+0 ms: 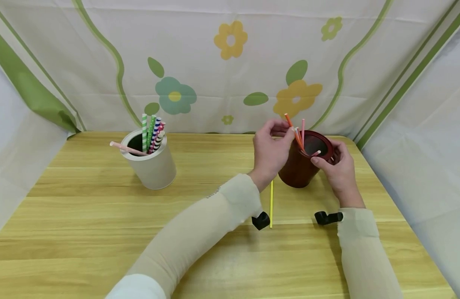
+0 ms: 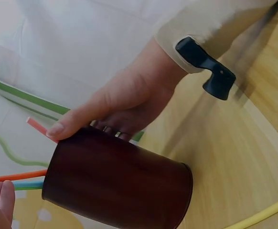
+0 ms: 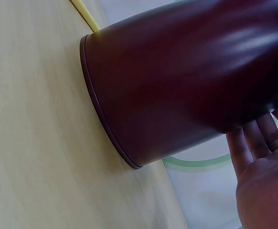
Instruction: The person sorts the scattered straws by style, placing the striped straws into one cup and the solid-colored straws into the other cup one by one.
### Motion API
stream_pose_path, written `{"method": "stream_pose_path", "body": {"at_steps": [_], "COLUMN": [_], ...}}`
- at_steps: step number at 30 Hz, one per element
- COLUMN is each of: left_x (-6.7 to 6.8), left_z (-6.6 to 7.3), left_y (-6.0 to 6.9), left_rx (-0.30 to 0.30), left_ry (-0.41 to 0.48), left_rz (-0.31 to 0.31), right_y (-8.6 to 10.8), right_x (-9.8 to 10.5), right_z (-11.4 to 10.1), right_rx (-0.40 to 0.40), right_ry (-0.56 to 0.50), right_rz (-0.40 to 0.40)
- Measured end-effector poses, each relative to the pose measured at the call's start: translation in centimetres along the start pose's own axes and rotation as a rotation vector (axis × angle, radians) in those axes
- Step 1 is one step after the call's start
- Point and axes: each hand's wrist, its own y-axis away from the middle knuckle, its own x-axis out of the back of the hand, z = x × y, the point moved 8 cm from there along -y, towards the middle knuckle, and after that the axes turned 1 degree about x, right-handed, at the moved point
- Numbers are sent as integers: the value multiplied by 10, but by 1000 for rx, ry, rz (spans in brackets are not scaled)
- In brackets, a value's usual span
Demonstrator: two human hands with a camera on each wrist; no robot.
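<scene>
My left hand (image 1: 272, 149) is at the left side of a dark red cup (image 1: 298, 168), its thumb and finger pinching an orange straw (image 1: 287, 119) above the rim. Blue and green straws (image 2: 29, 184) show beside that orange one in the left wrist view. A pink straw (image 1: 303, 132) stands in the cup, and another pinkish straw (image 1: 316, 153) leans over the right rim. My right hand (image 1: 338, 170) grips the cup's right side, thumb near the rim and fingers around the outer wall (image 3: 187, 81). The cup stands upright on the table.
To the left stands a white cup (image 1: 155, 172) with several patterned straws (image 1: 151, 133); a pale pink straw (image 1: 126, 148) leans out over its left rim. A yellow straw (image 1: 271, 205) lies on the wooden table (image 1: 215, 249) under my left wrist. A flowered curtain (image 1: 215, 74) hangs behind.
</scene>
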Motion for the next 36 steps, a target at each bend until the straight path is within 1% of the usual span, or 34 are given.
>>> {"method": "stream_pose_path", "body": {"at_steps": [4, 7, 10, 16, 23, 26, 30, 36], "left_x": [-5, -7, -9, -15, -17, -17, -16, -10], "left_z": [-4, -7, -9, -13, -17, -19, -21, -26], "left_y": [1, 2, 2, 6, 7, 7, 9, 12], "left_rx": [-8, -14, -14, -1, 27, 50, 96, 164], "left_ry": [-40, -63, -84, -110, -108, -96, -71, -70], "left_rz": [-44, -56, -70, -118, -127, -125, -117, -99], "right_y": [0, 0, 0, 0, 1, 1, 1, 1], "right_x": [0, 0, -1, -1, -1, -1, -1, -1], "right_z": [1, 1, 1, 0, 0, 0, -1, 1], "right_rx": [-4, -8, -9, -7, -9, -7, -6, -13], "right_ry": [17, 19, 5, -15, -4, -7, -8, 12], "right_rz": [-6, -10, -10, -9, -11, -11, -10, -14]}}
